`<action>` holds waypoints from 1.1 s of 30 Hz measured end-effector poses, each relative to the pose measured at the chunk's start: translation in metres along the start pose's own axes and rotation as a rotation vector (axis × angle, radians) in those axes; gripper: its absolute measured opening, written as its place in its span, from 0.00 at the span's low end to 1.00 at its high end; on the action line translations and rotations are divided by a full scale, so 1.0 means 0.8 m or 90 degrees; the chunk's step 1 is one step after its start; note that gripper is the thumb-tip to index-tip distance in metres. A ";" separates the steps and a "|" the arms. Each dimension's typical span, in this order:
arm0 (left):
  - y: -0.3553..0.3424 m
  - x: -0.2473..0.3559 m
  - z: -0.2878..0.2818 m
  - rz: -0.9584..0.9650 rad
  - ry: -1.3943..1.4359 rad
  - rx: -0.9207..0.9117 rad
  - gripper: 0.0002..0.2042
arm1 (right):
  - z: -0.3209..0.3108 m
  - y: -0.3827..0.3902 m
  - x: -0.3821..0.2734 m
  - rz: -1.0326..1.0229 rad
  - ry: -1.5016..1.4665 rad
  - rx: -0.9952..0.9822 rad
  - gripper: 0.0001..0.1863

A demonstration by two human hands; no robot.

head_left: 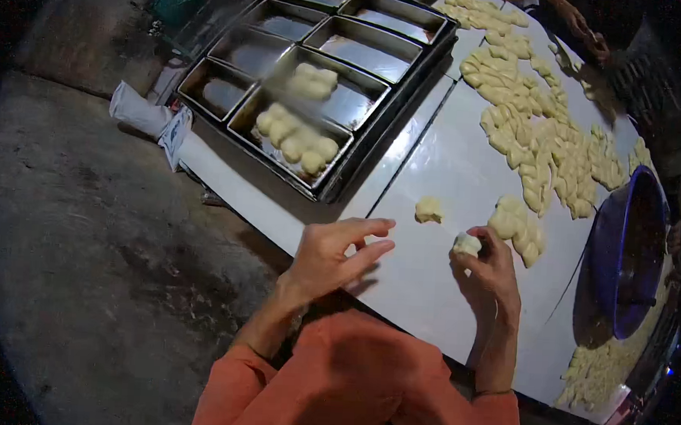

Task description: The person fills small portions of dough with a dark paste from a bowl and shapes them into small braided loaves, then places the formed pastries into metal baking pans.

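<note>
My right hand [495, 268] pinches a small pale piece of dough [467, 244] above the white tabletop. My left hand [341, 252] holds nothing, its thumb and forefinger apart, near the table's front edge. A small lump of dough [428, 210] lies on the table between and beyond my hands. Just past my right hand rests a short knobbly dough strip [517, 228]. To the left, one metal loaf tin [241, 134] holds several round dough pieces [294, 137] in a cluster. The tin behind it has a smaller dough cluster [312, 81], partly blurred.
More loaf tins [364, 47] stand in rows on a dark tray at the far left. Many twisted dough strips [529, 138] cover the table's far right. A purple basin [612, 254] stands at the right, near crumbly dough bits [597, 376]. Another person's hand [588, 37] shows at the far right.
</note>
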State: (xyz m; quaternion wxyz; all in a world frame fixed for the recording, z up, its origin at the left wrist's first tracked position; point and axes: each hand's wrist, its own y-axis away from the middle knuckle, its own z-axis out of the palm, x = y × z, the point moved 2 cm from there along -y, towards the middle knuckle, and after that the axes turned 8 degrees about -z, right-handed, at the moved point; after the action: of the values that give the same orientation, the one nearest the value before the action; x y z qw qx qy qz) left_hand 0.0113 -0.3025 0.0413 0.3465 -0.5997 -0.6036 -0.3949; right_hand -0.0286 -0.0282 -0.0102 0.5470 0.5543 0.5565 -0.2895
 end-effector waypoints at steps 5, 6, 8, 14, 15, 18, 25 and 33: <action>-0.093 -0.003 -0.117 0.035 -0.100 0.122 0.12 | 0.004 -0.049 -0.042 -0.131 -0.082 -0.043 0.26; -0.118 -0.014 -0.134 0.043 -0.103 0.118 0.12 | 0.017 -0.063 -0.064 -0.179 -0.088 -0.036 0.26; -0.158 -0.039 -0.176 0.109 -0.270 0.132 0.12 | 0.057 -0.099 -0.121 -0.242 -0.065 -0.018 0.24; -0.248 -0.081 -0.230 0.247 -0.325 0.039 0.11 | 0.160 -0.208 -0.193 -0.462 0.272 0.044 0.23; -0.255 -0.086 -0.232 0.252 -0.348 0.025 0.11 | 0.173 -0.230 -0.182 -0.445 0.379 0.016 0.23; -0.272 -0.102 -0.242 0.278 -0.366 -0.019 0.12 | 0.209 -0.256 -0.179 -0.355 0.624 -0.066 0.24; -0.291 -0.115 -0.248 0.300 -0.344 -0.091 0.13 | 0.226 -0.261 -0.185 -0.394 0.474 -0.038 0.18; -0.291 -0.116 -0.243 0.336 -0.412 -0.132 0.15 | 0.229 -0.264 -0.188 -0.303 0.503 0.046 0.15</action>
State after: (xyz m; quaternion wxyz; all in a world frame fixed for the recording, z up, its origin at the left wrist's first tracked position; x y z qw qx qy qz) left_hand -0.2283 -0.5103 0.0312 0.1665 -0.8580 -0.4645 -0.1426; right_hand -0.2051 -0.2896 0.0264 0.1917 0.4975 0.8238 -0.1926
